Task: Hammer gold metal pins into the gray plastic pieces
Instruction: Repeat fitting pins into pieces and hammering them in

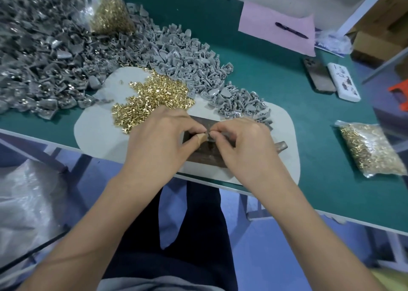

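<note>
1. Both hands meet over the dark rectangular metal block (198, 156) at the front of the pale oval mat (95, 134). The left hand (163, 134), thumb wrapped in tan tape, and the right hand (240, 140) pinch together at one small gray plastic piece (208, 134).
2. Looks like the loading step: seating a pin in the piece. The pin itself is too small to make out.
3. Supplies sit close: the loose heap of gold metal pins (152, 96) just beyond the left hand, the pile of gray plastic pieces (198, 65) behind.
4. Next up, likely: steady the piece on the block, free the right hand for the hammer, whose dark end (281, 147) seems to peek out beside it.
</note>
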Demonstrator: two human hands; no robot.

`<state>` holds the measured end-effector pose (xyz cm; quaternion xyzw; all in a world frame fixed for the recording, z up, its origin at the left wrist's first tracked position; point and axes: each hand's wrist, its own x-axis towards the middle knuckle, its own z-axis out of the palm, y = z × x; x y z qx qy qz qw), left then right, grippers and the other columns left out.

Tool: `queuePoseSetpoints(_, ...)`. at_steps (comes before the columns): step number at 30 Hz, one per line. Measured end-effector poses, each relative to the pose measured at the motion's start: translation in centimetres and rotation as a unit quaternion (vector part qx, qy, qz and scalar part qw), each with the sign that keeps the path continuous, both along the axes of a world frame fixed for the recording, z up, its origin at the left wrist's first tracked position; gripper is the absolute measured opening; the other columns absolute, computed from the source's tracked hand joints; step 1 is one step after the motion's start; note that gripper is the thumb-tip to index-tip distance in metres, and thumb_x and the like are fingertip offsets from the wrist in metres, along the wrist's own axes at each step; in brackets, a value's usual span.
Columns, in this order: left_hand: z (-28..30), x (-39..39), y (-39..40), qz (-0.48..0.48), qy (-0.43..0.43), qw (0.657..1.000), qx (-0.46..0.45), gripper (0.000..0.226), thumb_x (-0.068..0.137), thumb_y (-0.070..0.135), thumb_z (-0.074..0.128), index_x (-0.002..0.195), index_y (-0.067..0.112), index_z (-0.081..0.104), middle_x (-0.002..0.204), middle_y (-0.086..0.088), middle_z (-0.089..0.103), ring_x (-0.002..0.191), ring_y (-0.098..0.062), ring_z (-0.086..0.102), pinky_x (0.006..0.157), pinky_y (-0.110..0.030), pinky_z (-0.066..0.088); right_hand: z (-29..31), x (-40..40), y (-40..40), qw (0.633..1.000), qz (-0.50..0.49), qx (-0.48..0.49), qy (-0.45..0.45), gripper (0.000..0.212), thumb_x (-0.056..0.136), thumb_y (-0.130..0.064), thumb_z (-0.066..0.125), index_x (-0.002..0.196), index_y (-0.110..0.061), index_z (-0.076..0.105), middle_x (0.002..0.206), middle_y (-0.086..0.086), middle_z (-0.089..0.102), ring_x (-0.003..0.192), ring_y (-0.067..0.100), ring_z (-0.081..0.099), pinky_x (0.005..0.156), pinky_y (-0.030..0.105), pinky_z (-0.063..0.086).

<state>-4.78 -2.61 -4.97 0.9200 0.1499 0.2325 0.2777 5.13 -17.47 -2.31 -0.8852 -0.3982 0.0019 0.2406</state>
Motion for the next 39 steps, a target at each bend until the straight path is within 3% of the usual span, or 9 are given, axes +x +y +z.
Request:
queuePoseSetpoints(6,0.0,-0.1,-0.2,-0.002,-0.002,0.999,0.032,0.008,0.088,0.047,0.070,0.091,0.041,0.075,0.086,0.021,0.063,0.089,-0.010,0.050,0.058,-0.030,0.045,0.0,-0.8,-0.1,0.998,-0.020,0.056,-0.018,0.011,0.090,-0.011,0.071,0.082,-0.016,0.077,0.059,-0.012,0.046,0.067,0.012,0.044,0.067,0.032,0.037)
queuePoseSetpoints(12,-0.4,0.0,-0.2,-0.010,-0.019,0.999,0.044,0.009,0.087,0.035,0.072,0.093,0.032,0.077,0.089,0.017,0.064,0.090,-0.015,0.052,0.058,-0.034,0.048,1.2,-1.6,0.4,0.992,0.030,-0.078,-0.097,0.019,0.098,-0.016,0.057,0.088,-0.011,0.072,0.080,0.008,0.062,0.087,0.031,0.053,0.082,0.043,0.042)
queuePoseSetpoints(17,-0.4,0.3,0.3,-0.028,-0.002,0.999,0.032,0.013,0.086,0.037,0.070,0.096,0.033,0.077,0.086,0.018,0.059,0.089,-0.017,0.051,0.065,-0.039,0.048,2.9,-2.6,1.8,0.973,0.046,-0.161,-0.159,0.018,0.088,-0.004,0.056,0.093,-0.014,0.070,0.088,0.007,0.062,0.102,0.031,0.053,0.078,0.035,0.020)
queuePoseSetpoints(20,-0.3,0.4,0.4,-0.030,-0.006,0.999,0.034,0.015,0.085,0.039,0.068,0.097,0.034,0.077,0.089,0.018,0.062,0.090,-0.016,0.051,0.065,-0.038,0.048,2.9,-2.6,2.0,0.974,0.040,-0.171,-0.140,0.018,0.089,-0.005,0.054,0.092,-0.017,0.067,0.087,0.007,0.058,0.104,0.031,0.052,0.078,0.035,0.019)
queuePoseSetpoints(22,-0.5,0.4,0.4,-0.022,-0.009,0.999,0.029,0.012,0.085,0.035,0.073,0.097,0.035,0.077,0.090,0.019,0.063,0.092,-0.015,0.052,0.066,-0.039,0.049,2.5,-2.0,1.6,0.978,0.028,-0.160,-0.129,0.015,0.094,-0.009,0.055,0.088,-0.020,0.064,0.082,0.003,0.050,0.099,0.029,0.053,0.079,0.033,0.028)
queuePoseSetpoints(25,-0.5,0.2,0.2,-0.006,-0.015,1.000,0.017,0.007,0.086,0.039,0.073,0.092,0.039,0.075,0.088,0.020,0.062,0.092,-0.012,0.052,0.067,-0.038,0.050,1.5,-1.6,0.7,0.993,0.018,-0.093,-0.067,0.019,0.097,-0.013,0.056,0.085,-0.009,0.069,0.077,0.011,0.059,0.084,0.034,0.054,0.081,0.043,0.041)
queuePoseSetpoints(29,-0.5,0.2,0.2,-0.023,-0.021,0.999,-0.044,0.007,0.086,0.037,0.073,0.092,0.037,0.077,0.085,0.018,0.062,0.090,-0.012,0.055,0.071,-0.041,0.051,0.6,-1.7,0.4,0.998,-0.009,-0.033,-0.047,0.019,0.095,-0.012,0.061,0.080,-0.006,0.071,0.071,0.013,0.060,0.077,0.034,0.053,0.077,0.044,0.041)
queuePoseSetpoints(36,0.0,0.3,0.2,-0.040,-0.008,0.997,-0.070,0.011,0.087,0.033,0.075,0.097,0.033,0.077,0.087,0.015,0.063,0.094,-0.011,0.056,0.075,-0.041,0.051,1.1,-1.7,0.4,0.994,-0.001,-0.065,-0.085,0.021,0.098,-0.024,0.057,0.091,-0.016,0.075,0.077,0.006,0.061,0.086,0.030,0.056,0.078,0.043,0.045)
queuePoseSetpoints(39,-0.1,0.3,0.0,-0.042,-0.011,0.998,-0.048,0.008,0.087,0.037,0.074,0.094,0.033,0.076,0.086,0.017,0.062,0.095,-0.009,0.053,0.076,-0.041,0.051,0.9,-1.6,-0.9,0.998,-0.027,0.034,-0.054,0.016,0.098,-0.020,0.063,0.100,-0.019,0.079,0.071,-0.006,0.050,0.079,0.028,0.055,0.075,0.042,0.046)
